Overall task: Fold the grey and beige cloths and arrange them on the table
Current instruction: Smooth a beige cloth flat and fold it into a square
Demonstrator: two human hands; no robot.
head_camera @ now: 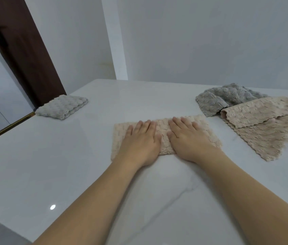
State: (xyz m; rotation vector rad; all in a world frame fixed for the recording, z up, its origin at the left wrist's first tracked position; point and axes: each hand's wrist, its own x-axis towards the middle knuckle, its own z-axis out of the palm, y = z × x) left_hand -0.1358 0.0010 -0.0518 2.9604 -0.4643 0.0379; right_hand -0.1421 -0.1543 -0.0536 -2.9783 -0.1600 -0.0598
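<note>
A pale wall (pixel 201 38) rises behind the table's far edge. Beyond the table's far-left corner stands a dark brown door frame (pixel 21 48), with 1 gold-coloured strip (pixel 7 128) running just outside the left edge.

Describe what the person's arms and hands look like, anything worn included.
Both forearms are bare all the way to the bottom edge of the frame, with no sleeve showing. The left hand and the right hand wear no gloves, and no ring, watch or bracelet shows on either. The fingernails look short and unpainted.
</note>
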